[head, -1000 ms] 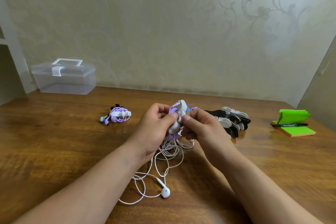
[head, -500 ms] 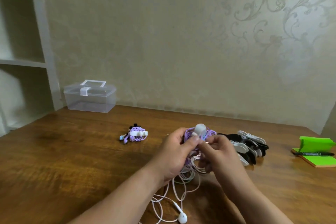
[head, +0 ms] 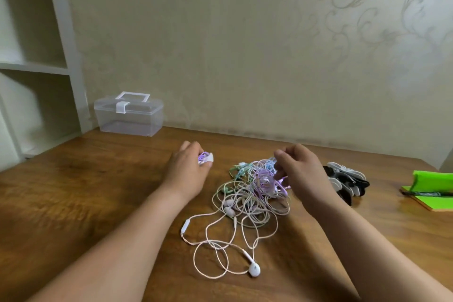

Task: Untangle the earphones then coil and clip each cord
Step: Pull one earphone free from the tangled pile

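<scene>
I see the tangle of earphones lying on the wooden table mid-view, with white, purple and mint-green cords knotted together between the 2 forearms. 1 white earbud trails out toward the camera on a loose loop. A white inline remote lies at the tangle's left edge.

The left hand sits just left of the tangle, fingers curled round a small purple coil with a white clip on it. Only the part past the fingertips shows.

The right hand is over the tangle's far right edge, fingers bent down toward the purple cords. From here I cannot tell whether it pinches a cord or only hovers.

Just right of that hand is a pile of black and white clips. Farther right lies a green notepad with a pen across it. At the back left, against the wall, stands a clear plastic box with its lid shut, beside a white shelf.
</scene>
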A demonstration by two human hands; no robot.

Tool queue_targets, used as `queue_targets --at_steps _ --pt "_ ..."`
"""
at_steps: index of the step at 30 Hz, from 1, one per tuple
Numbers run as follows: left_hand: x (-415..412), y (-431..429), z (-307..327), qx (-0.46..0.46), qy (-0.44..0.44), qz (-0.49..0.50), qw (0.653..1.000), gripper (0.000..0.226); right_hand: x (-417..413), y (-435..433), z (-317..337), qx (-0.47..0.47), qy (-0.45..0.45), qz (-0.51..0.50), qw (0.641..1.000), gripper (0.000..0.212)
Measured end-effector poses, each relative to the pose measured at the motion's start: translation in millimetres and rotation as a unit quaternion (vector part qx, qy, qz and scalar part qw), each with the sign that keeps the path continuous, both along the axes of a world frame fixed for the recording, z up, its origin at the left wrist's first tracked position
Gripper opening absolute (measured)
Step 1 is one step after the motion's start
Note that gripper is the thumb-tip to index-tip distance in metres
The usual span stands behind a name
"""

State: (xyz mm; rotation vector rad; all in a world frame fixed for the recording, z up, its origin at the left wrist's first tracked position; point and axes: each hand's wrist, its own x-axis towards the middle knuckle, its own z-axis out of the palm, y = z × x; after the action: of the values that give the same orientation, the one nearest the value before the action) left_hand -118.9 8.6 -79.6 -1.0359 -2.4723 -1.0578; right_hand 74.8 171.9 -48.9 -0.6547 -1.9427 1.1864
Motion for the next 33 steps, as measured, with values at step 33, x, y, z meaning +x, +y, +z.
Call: queue_targets --at_steps 33 --pt "69.0 -58.3 41.7 -0.275 -0.102 -0.308 0.905 0.007 26.1 -20.5 -19.2 0.131 -0.05 0.098 0.985 0.019"
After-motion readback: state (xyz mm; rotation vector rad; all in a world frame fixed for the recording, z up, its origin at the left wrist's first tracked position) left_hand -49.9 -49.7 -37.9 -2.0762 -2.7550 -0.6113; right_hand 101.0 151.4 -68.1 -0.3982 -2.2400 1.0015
